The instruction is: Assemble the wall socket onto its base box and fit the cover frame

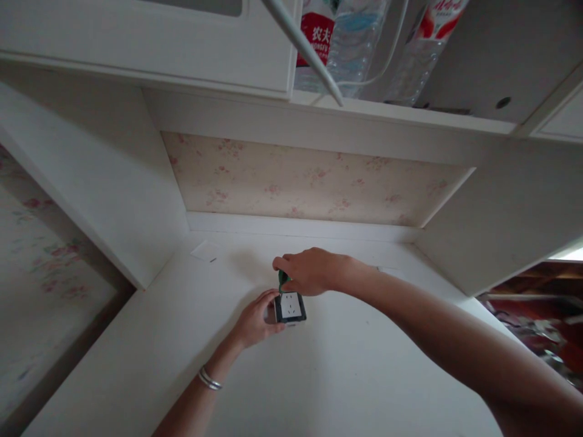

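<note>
A white wall socket with a dark frame around its face lies on the white desk top. My left hand is closed around its left side, fingers at the upper edge and thumb at the lower edge. Above the socket's upper left corner, my right hand grips a green-handled screwdriver, held upright. Its tip meets the corner region, but the exact contact is too small to make out. A thin white square plate rests at the back left, with a small dark piece beside it.
Overhead is a white cabinet with plastic bottles on its shelf, and a pale rod hangs down in front. White side panels flank the desk. Flowered wallpaper covers the back.
</note>
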A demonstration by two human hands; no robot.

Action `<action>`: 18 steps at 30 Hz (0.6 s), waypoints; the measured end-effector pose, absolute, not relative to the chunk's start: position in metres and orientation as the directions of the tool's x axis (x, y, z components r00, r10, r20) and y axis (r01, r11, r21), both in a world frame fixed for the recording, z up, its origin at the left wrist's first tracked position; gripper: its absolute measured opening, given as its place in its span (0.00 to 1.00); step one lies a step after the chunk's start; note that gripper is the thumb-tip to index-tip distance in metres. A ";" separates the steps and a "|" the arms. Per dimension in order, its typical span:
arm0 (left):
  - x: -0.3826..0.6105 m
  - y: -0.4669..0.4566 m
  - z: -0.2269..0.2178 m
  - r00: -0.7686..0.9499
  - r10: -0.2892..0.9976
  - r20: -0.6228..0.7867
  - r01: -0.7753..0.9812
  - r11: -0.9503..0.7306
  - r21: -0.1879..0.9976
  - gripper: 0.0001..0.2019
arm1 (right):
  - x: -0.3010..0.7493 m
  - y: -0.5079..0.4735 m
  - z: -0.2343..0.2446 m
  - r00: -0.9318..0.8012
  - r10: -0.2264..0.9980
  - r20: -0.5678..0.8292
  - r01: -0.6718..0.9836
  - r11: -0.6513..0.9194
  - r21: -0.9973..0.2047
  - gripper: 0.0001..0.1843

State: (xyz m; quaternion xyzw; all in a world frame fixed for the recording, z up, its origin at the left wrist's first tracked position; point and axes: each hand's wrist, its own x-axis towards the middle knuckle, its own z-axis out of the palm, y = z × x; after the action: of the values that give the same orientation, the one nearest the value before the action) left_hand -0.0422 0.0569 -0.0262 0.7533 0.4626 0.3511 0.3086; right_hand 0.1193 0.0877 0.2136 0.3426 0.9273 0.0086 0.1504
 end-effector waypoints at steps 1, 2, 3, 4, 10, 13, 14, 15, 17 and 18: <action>-0.042 0.057 -0.027 0.324 0.914 0.243 0.482 -0.380 0.789 0.37 | 0.119 0.087 0.214 -0.728 0.631 -0.267 0.622 0.772 0.129 0.22; -0.043 0.057 -0.027 0.320 0.916 0.240 0.484 -0.376 0.790 0.37 | 0.118 0.087 0.213 -0.729 0.638 -0.249 0.619 0.769 0.157 0.21; -0.043 0.058 -0.028 0.317 0.919 0.235 0.486 -0.370 0.792 0.37 | 0.116 0.087 0.212 -0.723 0.654 -0.225 0.625 0.757 0.192 0.22; -0.042 0.058 -0.028 0.314 0.922 0.228 0.487 -0.362 0.795 0.37 | 0.115 0.087 0.211 -0.712 0.672 -0.201 0.635 0.740 0.221 0.24; -0.041 0.056 -0.022 0.322 0.921 0.217 0.473 -0.356 0.806 0.36 | 0.112 0.087 0.213 -0.729 0.638 -0.247 0.615 0.770 0.172 0.25; -0.041 0.056 -0.021 0.315 0.921 0.227 0.466 -0.359 0.809 0.37 | 0.112 0.086 0.214 -0.765 0.600 -0.235 0.571 0.800 0.183 0.21; -0.041 0.056 -0.022 0.310 0.924 0.224 0.467 -0.353 0.811 0.37 | 0.111 0.085 0.213 -0.757 0.614 -0.222 0.578 0.789 0.209 0.21; -0.041 0.056 -0.023 0.306 0.927 0.217 0.471 -0.345 0.812 0.37 | 0.110 0.085 0.211 -0.743 0.638 -0.204 0.595 0.768 0.236 0.22; -0.041 0.056 -0.025 0.296 0.933 0.207 0.481 -0.332 0.811 0.38 | 0.109 0.086 0.209 -0.708 0.685 -0.170 0.635 0.724 0.270 0.26; -0.041 0.056 -0.026 0.293 0.934 0.206 0.484 -0.331 0.810 0.38 | 0.109 0.087 0.208 -0.694 0.701 -0.167 0.651 0.709 0.272 0.27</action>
State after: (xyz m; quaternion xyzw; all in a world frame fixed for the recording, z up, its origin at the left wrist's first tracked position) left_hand -0.0412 0.0562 -0.0257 0.7369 0.4809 0.3498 0.3215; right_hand 0.1087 0.0870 0.2082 0.3692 0.9152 0.0962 0.1299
